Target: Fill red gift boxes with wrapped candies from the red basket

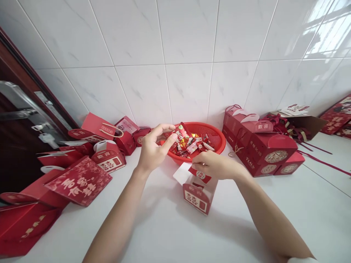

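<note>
My left hand point(156, 148) pinches a red candy packet point(182, 132) above the left side of a red plastic basket point(220, 140). Wrapped candies point(193, 145) in several colours lie in that basket. Nearer to me, a small red gift box point(196, 197) stands with its top open and a white inner flap folded out to the left. My right hand point(215, 165) is over the box's opening, its fingers closed on a flat red packet point(201, 175) with a round white print. The lower edge of this packet is just above or within the opening.
Red gift boxes and bags point(82, 180) crowd the left side, beside a dark door with a metal handle point(20, 113). More red boxes point(260, 146) stand at the right, near an open carton point(309, 126) holding dark red ribbons. A white tiled wall point(189, 91) rises behind the basket.
</note>
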{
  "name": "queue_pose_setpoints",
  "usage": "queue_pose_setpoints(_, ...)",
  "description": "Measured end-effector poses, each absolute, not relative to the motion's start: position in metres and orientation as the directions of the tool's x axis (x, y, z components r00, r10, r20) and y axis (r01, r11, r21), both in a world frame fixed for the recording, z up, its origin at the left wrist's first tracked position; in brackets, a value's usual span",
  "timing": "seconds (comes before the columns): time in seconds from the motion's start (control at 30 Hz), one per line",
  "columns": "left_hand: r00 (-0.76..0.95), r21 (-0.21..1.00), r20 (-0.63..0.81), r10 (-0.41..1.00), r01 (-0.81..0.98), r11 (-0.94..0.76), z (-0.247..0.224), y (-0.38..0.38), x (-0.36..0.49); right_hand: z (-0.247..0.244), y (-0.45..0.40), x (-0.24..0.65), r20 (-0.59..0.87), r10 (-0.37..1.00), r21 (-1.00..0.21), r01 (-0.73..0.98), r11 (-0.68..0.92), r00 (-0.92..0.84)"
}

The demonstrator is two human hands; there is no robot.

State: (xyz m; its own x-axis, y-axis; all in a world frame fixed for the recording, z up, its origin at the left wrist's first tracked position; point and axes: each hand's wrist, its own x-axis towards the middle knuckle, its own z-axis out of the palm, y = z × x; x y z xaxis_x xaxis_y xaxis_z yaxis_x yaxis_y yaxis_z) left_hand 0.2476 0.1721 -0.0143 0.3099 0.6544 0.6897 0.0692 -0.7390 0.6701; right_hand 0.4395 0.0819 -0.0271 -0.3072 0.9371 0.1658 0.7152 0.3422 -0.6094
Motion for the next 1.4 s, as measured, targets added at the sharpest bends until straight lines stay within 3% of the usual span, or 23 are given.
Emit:
queue_pose_setpoints(0.33,0.369,0.638,0.685,0.628,0.112,-0.762,-0.012,0.165,0.248,-0.007,0.076,0.447,-0.026,0.955,-0.470,0.847,0.249,-0.295)
queue_pose_setpoints(0.53,0.394,0.647,0.676,0.623,0.090,-0.758,-0.013,0.164,0.249,-0.016,0.083,0.437,-0.098,0.980,-0.324,0.936,0.134,-0.174)
queue_pose_setpoints(0.63,0.415,0.652,0.666,0.620,0.082,-0.754,-0.014,0.164,0.249,-0.012,0.078,0.440,-0.076,0.989,-0.369,0.925,0.091,-0.128)
queue_pose_setpoints(0.8,0.540,0.640,0.618,0.572,0.078,-0.765,-0.015,0.162,0.249,0.002,0.065,0.456,0.163,0.986,-0.578,0.808,0.117,-0.026)
queue_pose_setpoints(1.07,0.656,0.700,0.539,0.528,0.001,-0.715,-0.024,0.153,0.264,0.008,0.062,0.467,0.263,0.955,-0.820,0.489,0.296,-0.138)
queue_pose_setpoints(1.23,0.729,0.719,0.408,0.549,0.115,-0.686,-0.021,0.156,0.258,0.009,0.059,0.478,0.267,0.959,-0.791,0.548,0.273,-0.092)
queue_pose_setpoints(1.4,0.765,0.593,0.262,0.588,0.352,-0.724,-0.014,0.162,0.248,0.009,0.061,0.471,0.015,0.971,-0.578,0.791,0.202,-0.237)
